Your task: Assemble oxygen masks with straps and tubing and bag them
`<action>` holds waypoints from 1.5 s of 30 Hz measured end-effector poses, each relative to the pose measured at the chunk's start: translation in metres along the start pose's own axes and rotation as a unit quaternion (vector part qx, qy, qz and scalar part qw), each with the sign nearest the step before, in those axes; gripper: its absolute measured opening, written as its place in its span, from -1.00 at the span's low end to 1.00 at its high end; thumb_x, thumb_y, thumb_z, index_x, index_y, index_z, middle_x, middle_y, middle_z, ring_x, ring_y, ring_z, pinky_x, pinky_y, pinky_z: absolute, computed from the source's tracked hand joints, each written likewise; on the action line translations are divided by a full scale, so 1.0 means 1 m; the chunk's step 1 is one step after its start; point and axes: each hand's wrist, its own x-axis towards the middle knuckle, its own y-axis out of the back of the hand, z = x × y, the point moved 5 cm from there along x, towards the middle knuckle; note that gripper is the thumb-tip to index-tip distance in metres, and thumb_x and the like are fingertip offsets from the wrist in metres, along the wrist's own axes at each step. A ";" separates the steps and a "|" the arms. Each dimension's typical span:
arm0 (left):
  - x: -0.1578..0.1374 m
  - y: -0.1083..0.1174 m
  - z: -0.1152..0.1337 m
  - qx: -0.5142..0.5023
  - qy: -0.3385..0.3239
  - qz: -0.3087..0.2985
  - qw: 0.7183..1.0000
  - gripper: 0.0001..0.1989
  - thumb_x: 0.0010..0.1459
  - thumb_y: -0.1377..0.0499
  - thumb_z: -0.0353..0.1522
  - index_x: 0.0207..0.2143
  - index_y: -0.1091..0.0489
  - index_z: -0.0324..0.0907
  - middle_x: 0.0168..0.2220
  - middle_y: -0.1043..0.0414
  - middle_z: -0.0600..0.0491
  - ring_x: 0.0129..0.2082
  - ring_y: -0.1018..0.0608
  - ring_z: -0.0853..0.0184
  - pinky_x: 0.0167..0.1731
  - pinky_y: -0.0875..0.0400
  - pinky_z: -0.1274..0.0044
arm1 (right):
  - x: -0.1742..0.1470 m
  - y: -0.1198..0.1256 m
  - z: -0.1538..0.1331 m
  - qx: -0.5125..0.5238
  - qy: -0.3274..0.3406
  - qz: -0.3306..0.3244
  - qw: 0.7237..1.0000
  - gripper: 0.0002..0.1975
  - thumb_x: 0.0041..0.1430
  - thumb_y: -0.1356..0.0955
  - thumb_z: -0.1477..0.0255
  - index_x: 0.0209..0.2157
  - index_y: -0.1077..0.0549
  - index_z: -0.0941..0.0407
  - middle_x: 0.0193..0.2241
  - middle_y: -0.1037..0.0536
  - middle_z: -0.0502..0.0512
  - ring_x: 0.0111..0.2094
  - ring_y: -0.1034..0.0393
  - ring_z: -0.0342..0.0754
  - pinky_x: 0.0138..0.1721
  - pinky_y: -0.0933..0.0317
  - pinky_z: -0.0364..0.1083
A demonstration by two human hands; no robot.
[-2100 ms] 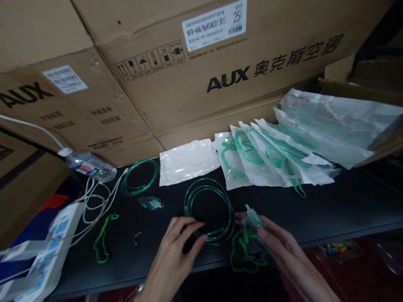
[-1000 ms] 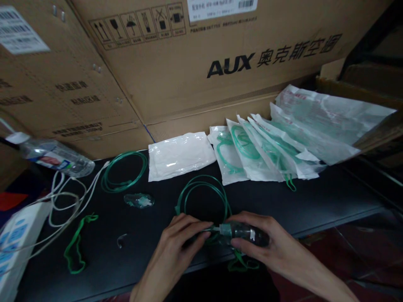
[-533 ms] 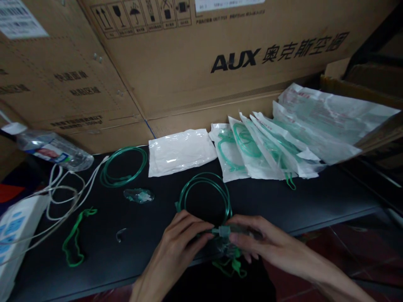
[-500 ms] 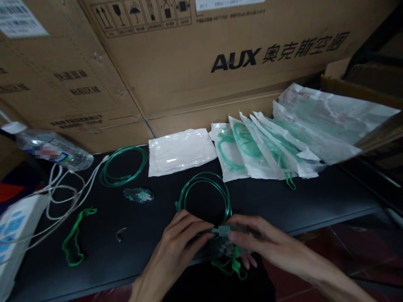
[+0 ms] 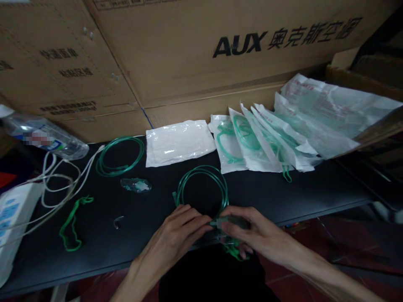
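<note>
At the front edge of the table, my left hand (image 5: 179, 230) pinches the end of a coiled green tube (image 5: 203, 168). My right hand (image 5: 256, 233) grips a clear oxygen mask (image 5: 236, 221), its pale connector pointing left and meeting the tube end. How deep the tube sits in the connector cannot be made out. The mask's green elastic strap (image 5: 233, 251) bunches below my right fingers, which hide much of the mask. The tube's coil lies on the dark table beyond both hands.
On the table (image 5: 94, 260) lie another green tube coil (image 5: 142, 153), a small clear-and-green piece (image 5: 137, 184), a green strap (image 5: 74, 226) and a bent clear strip (image 5: 117, 222). Behind are a white packet (image 5: 179, 142) and several bagged tube sets (image 5: 252, 142). A bottle (image 5: 47, 134), cables and a power strip (image 5: 15, 222) stand left.
The view has tilted down slightly. Both hands keep hold of the tube and the mask, and the strap now hangs more gathered under my right hand.
</note>
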 end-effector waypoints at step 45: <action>0.019 0.046 0.010 0.069 -0.021 -0.025 0.997 -0.79 0.38 -0.18 -0.24 0.01 -0.48 -0.04 -0.18 -0.53 0.07 -0.15 -0.54 0.30 -0.08 -0.37 0.44 | -0.005 0.007 -0.036 -0.279 0.208 0.064 0.935 -0.81 0.39 -0.32 0.35 -0.26 -0.55 0.11 -0.42 -0.58 0.02 -0.44 -0.46 -0.09 -0.40 -0.35 -0.18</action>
